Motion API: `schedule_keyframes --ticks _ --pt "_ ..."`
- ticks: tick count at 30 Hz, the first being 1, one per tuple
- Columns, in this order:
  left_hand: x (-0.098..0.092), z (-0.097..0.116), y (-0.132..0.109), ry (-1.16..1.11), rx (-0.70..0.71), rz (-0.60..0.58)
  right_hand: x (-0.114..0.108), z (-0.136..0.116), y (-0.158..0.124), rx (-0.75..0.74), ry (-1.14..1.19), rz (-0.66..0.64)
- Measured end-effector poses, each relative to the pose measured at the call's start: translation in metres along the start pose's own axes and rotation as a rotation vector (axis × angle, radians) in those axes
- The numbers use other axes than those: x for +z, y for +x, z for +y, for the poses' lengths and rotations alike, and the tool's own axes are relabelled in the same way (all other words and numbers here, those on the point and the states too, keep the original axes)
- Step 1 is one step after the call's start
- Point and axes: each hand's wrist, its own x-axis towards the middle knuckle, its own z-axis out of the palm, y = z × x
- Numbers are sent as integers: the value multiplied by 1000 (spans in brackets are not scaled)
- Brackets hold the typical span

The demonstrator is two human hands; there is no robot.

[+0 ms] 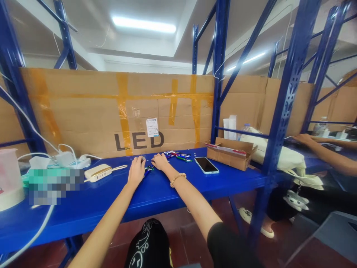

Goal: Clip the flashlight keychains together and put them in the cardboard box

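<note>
"Largest thing in view?"

"Long blue steel shelf (111, 201), backed by a tan cardboard sheet (83, 111) with orange tape."

"And the 2 hands?"

"Left hand (136, 171) mid-shelf, fingers (141, 160) curled down, any grip impossible to tell. Right hand (161, 162) just right of it, fingers (156, 159) relaxed and released, flat on the shelf."

"Smallest items?"

"Heap of small multicoloured metal clips (177, 156) just far-right of the right hand; 1 more small cluster of clips (148, 170) between both hands, nearer the front edge."
</note>
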Motion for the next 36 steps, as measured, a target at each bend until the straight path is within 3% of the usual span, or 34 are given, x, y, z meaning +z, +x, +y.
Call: schedule_keyframes --ticks 17,21,25,30,36 --pt "2 -1 3 56 -11 -70 -14 6 -11 140 92 121" --pt "6 -5 4 55 33 -91 -22 -1 -10 126 443 337" --pt "8 -7 4 -12 65 -104 -25 -15 -7 -27 844 506" --pt "6 -6 4 -117 63 -99 -24 -19 -9 -8 999 536" --pt "5 -4 3 -176 -1 -75 -25 -15 -12 -41 1023 495"
